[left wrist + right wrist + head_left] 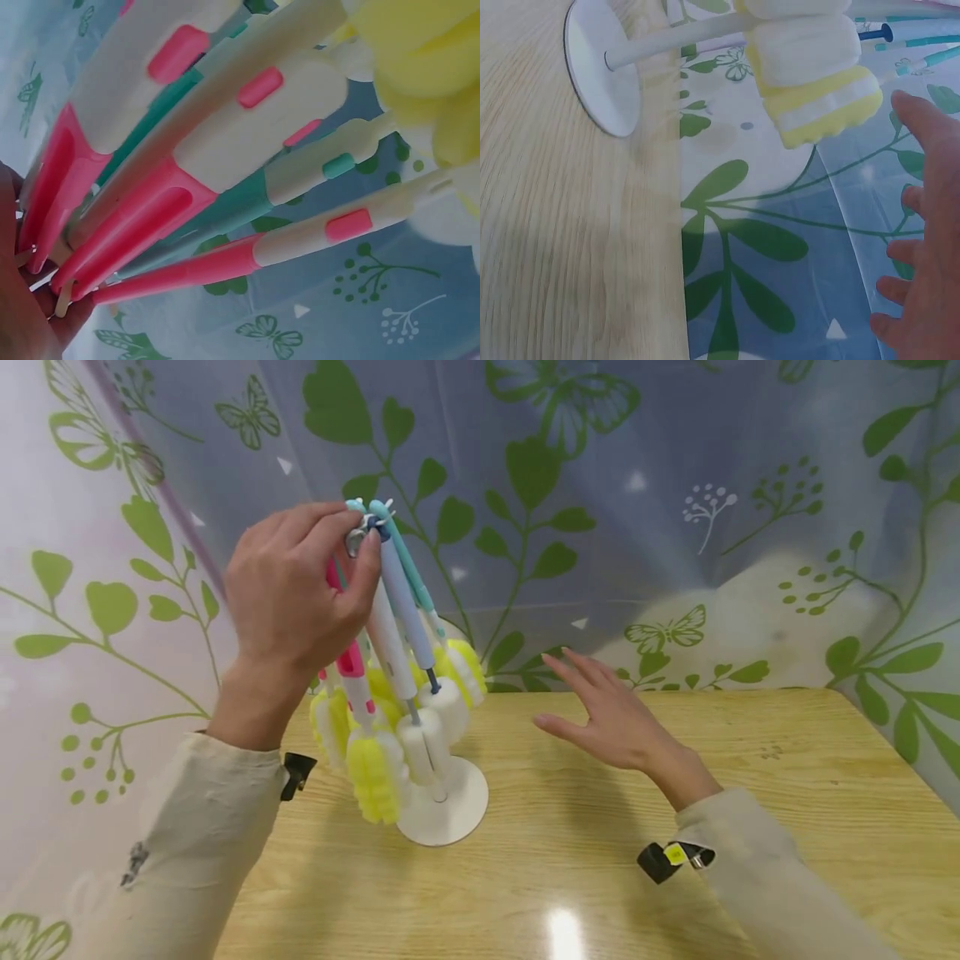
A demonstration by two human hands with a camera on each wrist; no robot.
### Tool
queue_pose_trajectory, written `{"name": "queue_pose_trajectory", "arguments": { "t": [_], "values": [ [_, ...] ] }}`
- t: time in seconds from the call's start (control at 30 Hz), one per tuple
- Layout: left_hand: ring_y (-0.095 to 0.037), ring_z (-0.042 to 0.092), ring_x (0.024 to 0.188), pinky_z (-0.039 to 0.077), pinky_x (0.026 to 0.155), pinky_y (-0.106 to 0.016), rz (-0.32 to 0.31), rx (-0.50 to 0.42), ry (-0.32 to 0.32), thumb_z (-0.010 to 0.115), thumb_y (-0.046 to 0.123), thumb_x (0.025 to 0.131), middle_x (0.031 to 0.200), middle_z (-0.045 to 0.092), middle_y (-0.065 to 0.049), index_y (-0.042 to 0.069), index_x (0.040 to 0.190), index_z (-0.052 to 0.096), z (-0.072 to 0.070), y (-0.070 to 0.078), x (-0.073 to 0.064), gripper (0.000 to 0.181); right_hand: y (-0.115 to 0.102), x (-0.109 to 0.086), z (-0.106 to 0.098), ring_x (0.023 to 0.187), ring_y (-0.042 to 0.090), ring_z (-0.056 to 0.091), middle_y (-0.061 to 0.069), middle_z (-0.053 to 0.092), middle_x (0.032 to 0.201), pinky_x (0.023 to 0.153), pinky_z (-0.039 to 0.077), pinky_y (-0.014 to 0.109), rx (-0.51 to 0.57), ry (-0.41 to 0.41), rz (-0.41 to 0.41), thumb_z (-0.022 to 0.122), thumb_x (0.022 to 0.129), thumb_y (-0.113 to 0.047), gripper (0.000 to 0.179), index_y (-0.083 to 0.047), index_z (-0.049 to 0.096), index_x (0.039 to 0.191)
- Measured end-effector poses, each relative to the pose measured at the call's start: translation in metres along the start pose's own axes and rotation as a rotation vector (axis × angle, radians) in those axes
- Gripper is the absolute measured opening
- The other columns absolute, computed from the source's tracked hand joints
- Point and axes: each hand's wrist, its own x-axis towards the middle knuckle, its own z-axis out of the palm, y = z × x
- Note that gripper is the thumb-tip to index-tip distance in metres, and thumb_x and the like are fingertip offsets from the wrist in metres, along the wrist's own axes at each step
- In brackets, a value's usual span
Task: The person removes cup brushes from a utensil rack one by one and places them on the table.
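Observation:
A white stand with a round base carries several hanging bottle brushes, with yellow and white sponge heads. Their handles are pink, teal, pale blue and white. My left hand grips the top of the stand, thumb and fingers curled about the hooks and handle ends; what lies inside the grip is partly hidden. In the left wrist view, pink handles fan out from the hand. To the right of the stand, my right hand hovers above the table with fingers spread, holding nothing.
The stand is on a light wooden table. Behind it hangs a curtain printed with green leaves and butterflies, close to the table's back edge.

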Motion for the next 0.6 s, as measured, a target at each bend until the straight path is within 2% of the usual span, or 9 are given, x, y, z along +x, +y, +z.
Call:
{"name": "queue_pose_trajectory", "arguments": {
  "t": [0.1,0.23,0.33,0.47,0.6],
  "values": [
    [-0.029,0.064,0.095,0.047,0.079,-0.046,0.012,0.023,0.076,0.046,0.035,0.092,0.101,0.071,-0.005,0.005,0.097,0.075,0.003,-0.001,-0.001,0.042,-0.01,0.006,0.002,0.142,0.034,0.014,0.002,0.013,0.158,0.104,0.018,0.063,0.03,0.002,-0.021,0.048,0.089,-0.062,0.077,-0.033,0.016,0.153],
    [-0.027,0.065,0.089,0.048,0.075,-0.044,-0.026,0.009,0.158,0.048,0.033,0.089,0.096,0.072,-0.003,0.006,0.091,0.076,0.007,-0.002,-0.004,0.039,-0.027,0.015,0.005,0.142,0.031,0.014,-0.002,0.014,0.158,0.106,0.018,0.061,0.073,0.015,-0.057,0.045,0.09,-0.062,0.074,-0.034,0.017,0.152],
    [-0.026,0.064,0.076,0.046,0.063,-0.042,-0.043,0.015,0.2,0.049,0.032,0.087,0.088,0.072,-0.003,0.006,0.085,0.076,0.006,-0.003,-0.005,0.037,-0.042,0.022,0.003,0.142,0.027,0.017,-0.004,0.019,0.157,0.106,0.02,0.059,0.116,0.04,-0.074,0.042,0.091,-0.061,0.069,-0.035,0.021,0.152],
    [-0.025,0.054,0.057,0.032,0.05,-0.039,-0.055,0.044,0.205,0.049,0.031,0.086,0.075,0.067,-0.004,0.008,0.078,0.073,0.003,0.0,-0.002,0.034,-0.061,0.033,-0.001,0.139,0.02,0.025,-0.007,0.029,0.153,0.105,0.026,0.054,0.225,0.092,-0.085,0.043,0.093,-0.057,0.062,-0.032,0.031,0.149],
    [-0.026,0.047,0.051,0.027,0.049,-0.038,-0.054,0.074,0.183,0.048,0.031,0.086,0.068,0.062,-0.005,0.008,0.07,0.068,0.003,0.004,0.003,0.034,-0.082,0.046,-0.002,0.13,0.014,0.041,-0.004,0.044,0.143,0.103,0.034,0.042,0.364,0.158,-0.127,0.05,0.095,-0.046,0.054,-0.021,0.046,0.142]
  ]
}}
